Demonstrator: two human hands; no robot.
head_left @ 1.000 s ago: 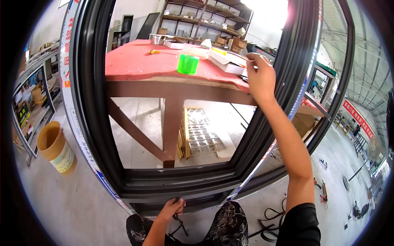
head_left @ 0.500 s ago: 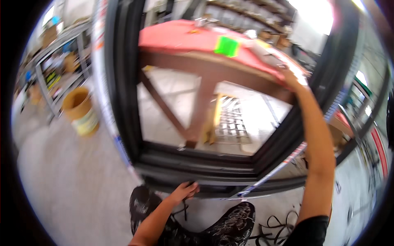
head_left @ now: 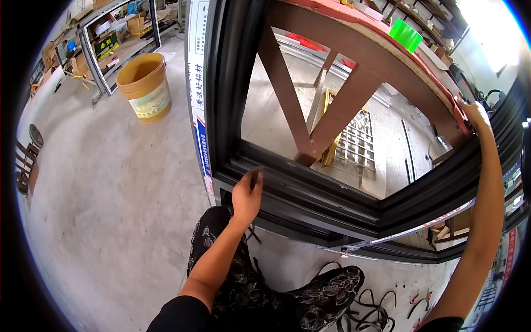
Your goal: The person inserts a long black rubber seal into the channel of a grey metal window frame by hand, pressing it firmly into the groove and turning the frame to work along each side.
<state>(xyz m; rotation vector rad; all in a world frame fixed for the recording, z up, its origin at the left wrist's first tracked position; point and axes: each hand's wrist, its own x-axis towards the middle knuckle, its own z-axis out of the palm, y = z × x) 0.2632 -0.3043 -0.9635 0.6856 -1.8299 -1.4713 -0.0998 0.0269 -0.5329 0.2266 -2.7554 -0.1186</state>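
Note:
A large black window frame (head_left: 310, 191), its outer sides wrapped in printed white film, stands upright before me. My left hand (head_left: 247, 196) is raised at its lower inner edge. Its fingers are closed around something small and dark, too hidden to name. My right arm reaches through or past the frame's right side toward the table. There my right hand (head_left: 474, 113) is closed at the edge of the red-topped table (head_left: 365, 22). A dark item shows beneath it, but what it grips cannot be made out. A bright green roll (head_left: 405, 35) sits on the table.
A yellow bucket (head_left: 145, 88) stands on the concrete floor at the left, before a metal rack with boxes. Black rubber strips (head_left: 373, 310) lie coiled near my right foot. A metal grid (head_left: 357, 146) lies beyond the frame, under the table's brown legs.
My view has swung left and down, so the frame and table sit further right. My left hand has risen from the bottom rail to the inner edge. The right hand stays at the table edge.

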